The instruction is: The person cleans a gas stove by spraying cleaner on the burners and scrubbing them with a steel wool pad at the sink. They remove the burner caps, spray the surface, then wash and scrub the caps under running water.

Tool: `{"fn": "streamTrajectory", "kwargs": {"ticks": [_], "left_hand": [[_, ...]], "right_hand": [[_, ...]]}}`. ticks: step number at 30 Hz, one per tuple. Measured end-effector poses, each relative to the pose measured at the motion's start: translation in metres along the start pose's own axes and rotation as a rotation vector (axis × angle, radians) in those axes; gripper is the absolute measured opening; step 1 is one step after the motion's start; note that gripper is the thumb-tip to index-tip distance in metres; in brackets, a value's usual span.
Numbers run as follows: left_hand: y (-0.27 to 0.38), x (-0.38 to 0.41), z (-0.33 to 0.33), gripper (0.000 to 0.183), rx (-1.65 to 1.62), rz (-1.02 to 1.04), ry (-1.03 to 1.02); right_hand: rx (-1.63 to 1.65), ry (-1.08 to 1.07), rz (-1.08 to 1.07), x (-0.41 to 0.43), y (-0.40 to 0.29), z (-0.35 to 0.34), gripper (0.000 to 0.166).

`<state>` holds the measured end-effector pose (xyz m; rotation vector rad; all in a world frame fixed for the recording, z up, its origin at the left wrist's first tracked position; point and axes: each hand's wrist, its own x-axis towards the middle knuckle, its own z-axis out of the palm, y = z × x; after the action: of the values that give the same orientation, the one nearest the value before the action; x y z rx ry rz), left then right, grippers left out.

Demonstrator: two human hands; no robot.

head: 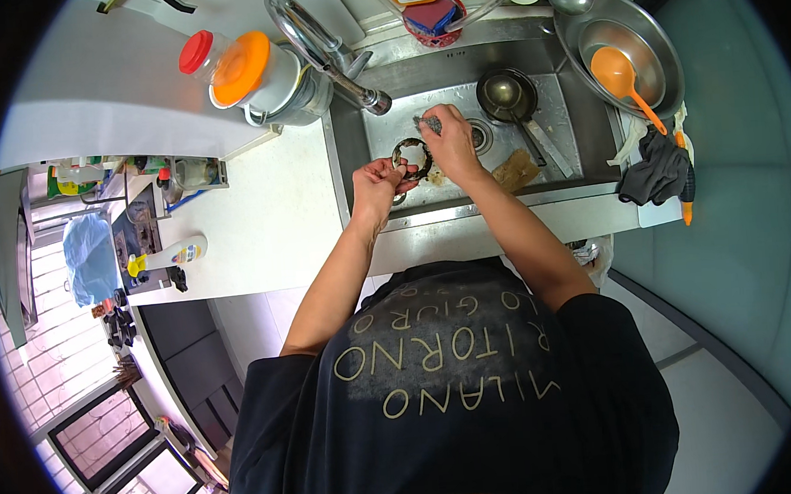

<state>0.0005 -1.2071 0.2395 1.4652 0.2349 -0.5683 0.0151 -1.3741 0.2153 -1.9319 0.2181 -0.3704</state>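
Note:
My left hand [379, 185] grips a dark, grimy metal ring [425, 168], likely a stove burner part, over the near left part of the steel sink [387, 115]. Close beside the ring's right edge, my right hand [454, 145] pinches a grey steel-wool scourer [431, 124]. Brownish residue marks the sink floor below the ring. Under my left hand another small ring [399, 198] is partly visible. To the right of the drain [480, 133] sit a dark pan with a ladle [503, 93] in it, a flat-bladed tool [547, 148] and a brown scouring cloth [516, 170].
A chrome faucet [376, 102] reaches over the sink's left side. At the right rim rests a steel basin [671, 60] with an orange ladle [612, 71], near dark gloves [655, 168]. A spray bottle [182, 252] lies on the left counter; a red basket [434, 39] holds sponges behind.

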Motion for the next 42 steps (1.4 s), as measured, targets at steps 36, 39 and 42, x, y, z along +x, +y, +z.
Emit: {"fn": "streamTrajectory", "kwargs": {"ticks": [36, 39, 42], "left_hand": [[-0.017, 0.015, -0.001, 0.014, 0.080, -0.052, 0.061], [-0.030, 0.019, -0.013, 0.014, 0.100, 0.028, 0.038], [-0.021, 0.017, -0.005, 0.014, 0.023, -0.044, 0.092]], "right_hand": [[0.084, -0.002, 0.004, -0.022, 0.034, 0.043, 0.011], [0.108, -0.065, -0.120, -0.028, 0.004, 0.039, 0.012], [0.015, 0.014, -0.009, -0.018, 0.031, 0.038, 0.011]]}}
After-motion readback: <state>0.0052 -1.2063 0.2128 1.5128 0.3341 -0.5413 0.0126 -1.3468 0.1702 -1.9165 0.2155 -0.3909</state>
